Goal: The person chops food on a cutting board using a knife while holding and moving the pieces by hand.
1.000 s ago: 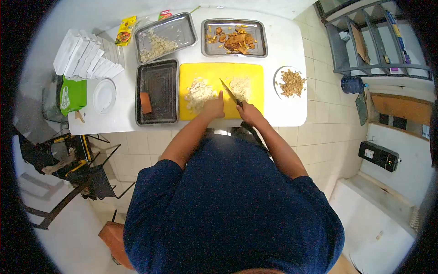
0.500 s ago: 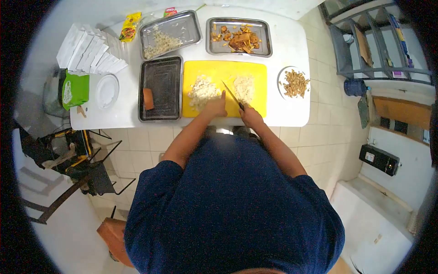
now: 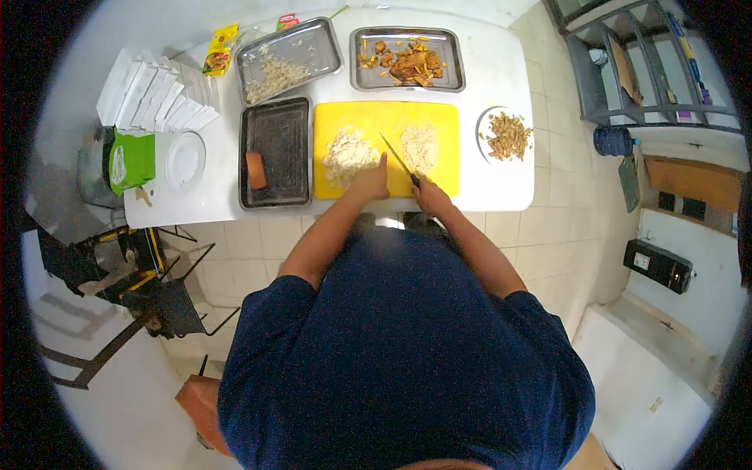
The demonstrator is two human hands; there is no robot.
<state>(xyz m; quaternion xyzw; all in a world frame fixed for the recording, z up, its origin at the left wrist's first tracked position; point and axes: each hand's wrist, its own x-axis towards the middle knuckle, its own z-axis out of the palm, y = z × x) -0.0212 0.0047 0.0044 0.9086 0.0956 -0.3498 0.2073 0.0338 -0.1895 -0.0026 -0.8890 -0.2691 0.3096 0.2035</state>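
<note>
My right hand (image 3: 429, 196) is closed round the dark handle of a knife (image 3: 400, 159), whose blade slants up and left over the yellow cutting board (image 3: 385, 117). A pile of finely chopped pale food (image 3: 420, 147) lies just right of the blade. My left hand (image 3: 371, 182) is at the lower right edge of a larger pile of coarser pale pieces (image 3: 349, 153). One of its digits stretches up beside that pile, and it appears to hold nothing. The knife tip lies between the two piles.
Left of the board is a dark tray (image 3: 276, 125) with an orange-brown block (image 3: 255, 170). Behind stand a metal tray (image 3: 327, 59) of pale pieces and another metal tray (image 3: 456, 66) of browned pieces. A plate (image 3: 483, 138) of brown strips is at right; white boxes (image 3: 149, 94) stand left.
The view has shifted slightly. Both hands and the knife keep nearly the same place over the board, and the piles look much the same.
</note>
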